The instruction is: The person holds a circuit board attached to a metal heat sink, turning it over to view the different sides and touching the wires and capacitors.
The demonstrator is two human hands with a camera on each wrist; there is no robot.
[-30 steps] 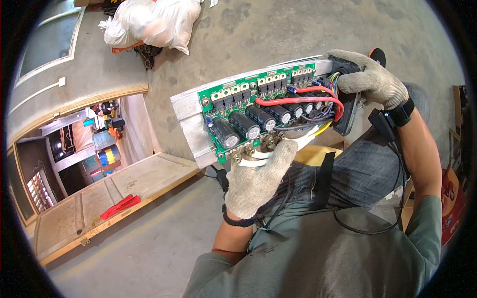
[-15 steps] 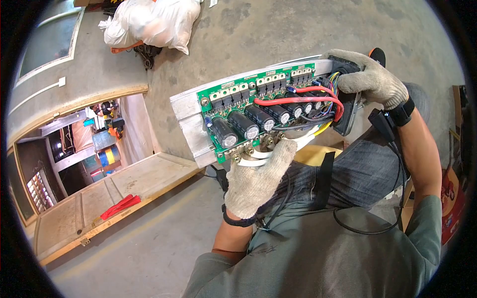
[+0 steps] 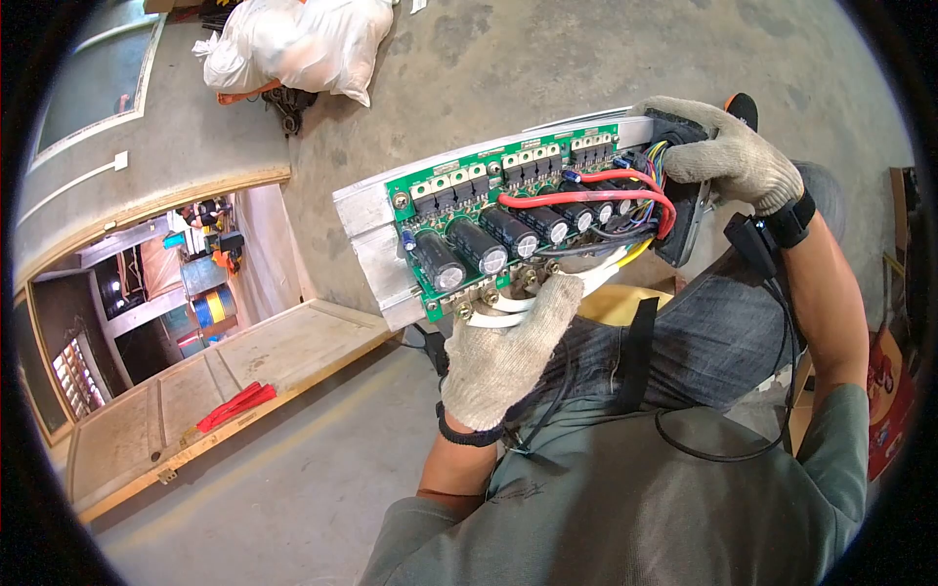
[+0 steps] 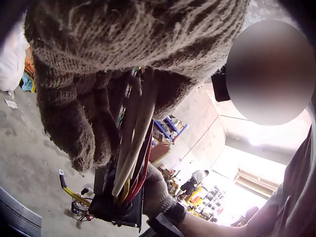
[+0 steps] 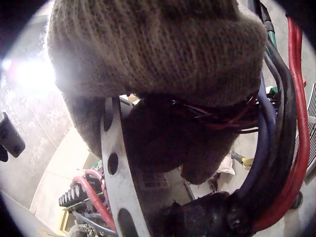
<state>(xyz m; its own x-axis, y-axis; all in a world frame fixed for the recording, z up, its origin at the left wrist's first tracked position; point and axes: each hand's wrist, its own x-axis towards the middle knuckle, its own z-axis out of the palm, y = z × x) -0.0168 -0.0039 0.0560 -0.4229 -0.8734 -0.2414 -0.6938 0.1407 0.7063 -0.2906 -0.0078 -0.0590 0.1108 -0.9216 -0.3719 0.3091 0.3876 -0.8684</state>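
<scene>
A green circuit board (image 3: 500,174) with a row of black capacitors is mounted on a silver metal heat sink (image 3: 366,230), held tilted above the person's lap. My left hand (image 3: 513,352), in a knitted glove, holds the near edge beside brass terminals and thick white cables (image 3: 503,318). In the left wrist view its fingers (image 4: 76,123) curl round the assembly's underside. At the other end, my gloved right hand (image 3: 728,156) grips a black end plate (image 3: 684,230), its thumb over the front. Red cables (image 3: 586,199) and thin coloured wires run into that plate. A holed metal strip (image 5: 118,168) shows beneath the right hand.
A wooden door panel (image 3: 234,391) with a red cloth-like item (image 3: 237,406) on it stands at the left. White sacks (image 3: 303,49) lie on the concrete floor ahead. A yellow object (image 3: 625,305) sits below the board. Another person (image 4: 193,182) is in the background.
The board's left end has shifted very slightly to the left and tipped a little. Both hands keep the same holds.
</scene>
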